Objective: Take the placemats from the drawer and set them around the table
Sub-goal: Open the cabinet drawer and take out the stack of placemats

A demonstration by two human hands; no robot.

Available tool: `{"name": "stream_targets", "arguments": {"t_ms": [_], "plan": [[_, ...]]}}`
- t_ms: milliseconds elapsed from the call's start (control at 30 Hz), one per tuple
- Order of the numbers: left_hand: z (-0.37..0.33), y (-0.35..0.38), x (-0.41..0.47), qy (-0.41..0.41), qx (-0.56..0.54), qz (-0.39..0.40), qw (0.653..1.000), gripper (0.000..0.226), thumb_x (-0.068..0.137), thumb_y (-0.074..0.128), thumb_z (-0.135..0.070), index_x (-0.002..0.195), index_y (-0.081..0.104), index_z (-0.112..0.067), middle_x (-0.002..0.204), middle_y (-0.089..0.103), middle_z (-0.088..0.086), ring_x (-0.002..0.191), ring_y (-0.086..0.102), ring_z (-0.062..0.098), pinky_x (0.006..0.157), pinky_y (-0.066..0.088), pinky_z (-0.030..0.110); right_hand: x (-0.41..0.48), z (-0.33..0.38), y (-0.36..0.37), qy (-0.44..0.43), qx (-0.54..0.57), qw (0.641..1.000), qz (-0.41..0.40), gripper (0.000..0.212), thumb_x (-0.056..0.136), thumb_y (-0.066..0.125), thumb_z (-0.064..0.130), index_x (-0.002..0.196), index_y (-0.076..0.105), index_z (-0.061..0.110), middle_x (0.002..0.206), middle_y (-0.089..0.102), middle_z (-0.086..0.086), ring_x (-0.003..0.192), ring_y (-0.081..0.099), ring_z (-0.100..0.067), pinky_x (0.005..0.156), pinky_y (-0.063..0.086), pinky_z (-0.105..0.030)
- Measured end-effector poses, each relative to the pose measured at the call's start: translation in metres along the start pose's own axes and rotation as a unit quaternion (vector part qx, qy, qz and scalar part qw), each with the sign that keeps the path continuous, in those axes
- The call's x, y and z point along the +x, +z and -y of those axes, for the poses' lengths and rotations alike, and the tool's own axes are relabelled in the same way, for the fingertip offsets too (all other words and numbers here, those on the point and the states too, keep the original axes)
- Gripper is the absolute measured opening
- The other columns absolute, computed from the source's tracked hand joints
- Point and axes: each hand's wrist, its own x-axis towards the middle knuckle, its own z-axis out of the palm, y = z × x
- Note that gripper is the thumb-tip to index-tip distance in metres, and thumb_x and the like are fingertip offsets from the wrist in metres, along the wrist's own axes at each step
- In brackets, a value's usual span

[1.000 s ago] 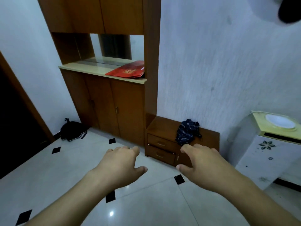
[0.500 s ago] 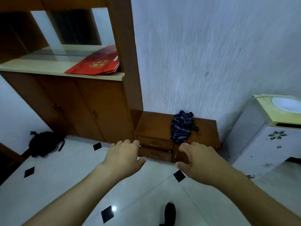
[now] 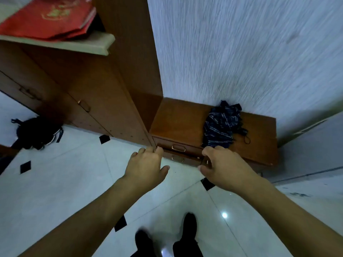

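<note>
A low wooden chest (image 3: 178, 119) stands against the white wall, with two shut drawers in its front. The upper drawer (image 3: 179, 147) has a brass handle; the lower drawer (image 3: 178, 158) sits just beneath it. My left hand (image 3: 146, 166) hovers in front of the chest's left corner, fingers loosely apart, holding nothing. My right hand (image 3: 222, 166) hangs in front of the drawers' right end, fingers curled down and empty. No placemats are visible.
A folded dark striped umbrella (image 3: 221, 127) lies on the chest top. A tall wooden cabinet (image 3: 96, 93) stands left, with red bags (image 3: 48, 17) on its shelf. A black bag (image 3: 37, 132) lies on the tiled floor. My feet (image 3: 167, 238) are below.
I have stepped closer and the view has tilted down. The chest and drawers now sit right in front of both hands, and my feet have come into view.
</note>
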Motion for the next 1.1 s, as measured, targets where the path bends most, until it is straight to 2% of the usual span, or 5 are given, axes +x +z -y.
{"name": "stream_targets", "arguments": {"t_ms": [233,467,700,867,1100], "plan": [[0.032,0.099,0.116,0.051,0.0,0.034,0.998,0.045,0.091,0.048,-0.049,0.123,0.051,-0.018,0.12,0.058,0.003,0.109,0.051,0.025,0.092,0.039,0.037,0.104,-0.045,0.089,0.037,0.046,0.998,0.012,0.04,0.091,0.057,0.042,0.123,0.053,0.019,0.111,0.057,-0.005,0.099,0.055,-0.022,0.079,0.051,-0.035],[0.056,0.236,0.226,0.097,-0.016,0.043,0.994,0.047,0.091,0.05,-0.045,0.13,0.047,-0.018,0.131,0.053,0.005,0.118,0.047,0.024,0.097,0.038,0.036,0.211,-0.081,0.226,0.048,0.067,0.997,0.01,0.043,0.093,0.055,0.037,0.131,0.052,0.016,0.128,0.057,-0.006,0.112,0.054,-0.022,0.09,0.05,-0.035],[0.071,0.361,0.308,0.126,-0.019,0.034,0.991,0.049,0.087,0.06,-0.039,0.128,0.046,-0.018,0.129,0.053,0.004,0.121,0.046,0.023,0.1,0.04,0.037,0.32,-0.113,0.336,0.042,0.04,0.998,-0.014,0.04,0.09,0.056,0.033,0.126,0.054,0.016,0.119,0.057,-0.007,0.111,0.05,-0.024,0.091,0.046,-0.035],[0.076,0.415,0.344,0.148,-0.006,0.028,0.989,0.046,0.083,0.064,-0.031,0.125,0.047,-0.018,0.124,0.055,0.005,0.118,0.047,0.025,0.1,0.04,0.039,0.359,-0.14,0.384,0.05,0.035,0.998,0.016,0.043,0.089,0.059,0.034,0.126,0.052,0.015,0.121,0.056,-0.009,0.113,0.051,-0.027,0.092,0.049,-0.04],[0.082,0.452,0.367,0.159,0.047,0.03,0.986,0.059,0.079,0.064,-0.03,0.132,0.044,-0.013,0.132,0.054,0.009,0.12,0.047,0.028,0.098,0.042,0.044,0.383,-0.152,0.413,0.034,0.027,0.998,0.039,0.068,0.087,0.061,0.033,0.146,0.033,0.015,0.149,0.041,-0.005,0.129,0.046,-0.026,0.101,0.046,-0.042]]}}
